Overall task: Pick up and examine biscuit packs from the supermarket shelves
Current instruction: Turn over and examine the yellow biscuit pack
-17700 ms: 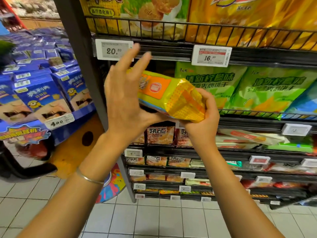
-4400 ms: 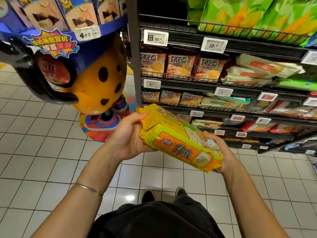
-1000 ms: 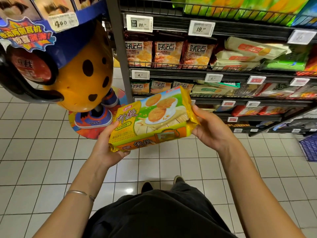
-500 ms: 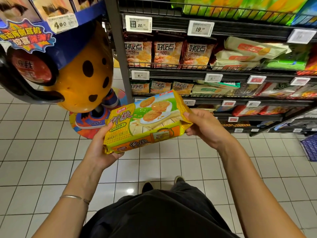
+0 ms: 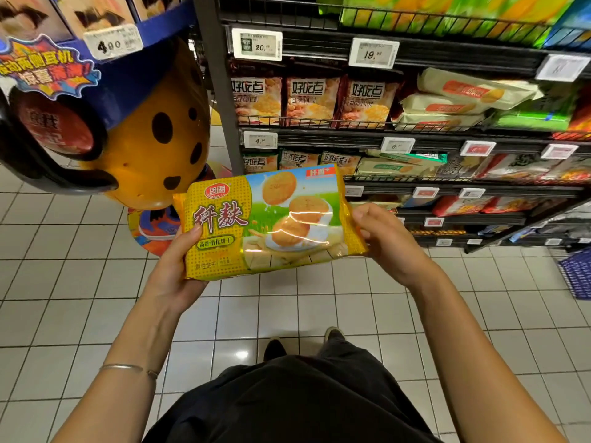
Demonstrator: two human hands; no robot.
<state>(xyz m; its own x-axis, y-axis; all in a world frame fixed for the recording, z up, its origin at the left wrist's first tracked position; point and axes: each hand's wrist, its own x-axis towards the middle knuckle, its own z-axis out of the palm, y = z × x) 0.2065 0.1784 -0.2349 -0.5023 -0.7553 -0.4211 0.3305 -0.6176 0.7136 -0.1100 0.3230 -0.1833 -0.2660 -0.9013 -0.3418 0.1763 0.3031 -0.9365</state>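
Both hands, left hand [image 5: 179, 266] and right hand [image 5: 388, 243], grip the yellow biscuit pack [image 5: 268, 222] by its ends, face up, before the shelves [image 5: 415, 139].

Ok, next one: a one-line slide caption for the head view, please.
Left hand and right hand hold a yellow biscuit pack by its ends, front face up, beside stocked supermarket shelves.

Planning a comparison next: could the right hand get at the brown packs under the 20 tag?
Probably not yet: the right hand grips the yellow biscuit pack. Once freed, the way looks open; the brown packs stand behind only a low wire rail.
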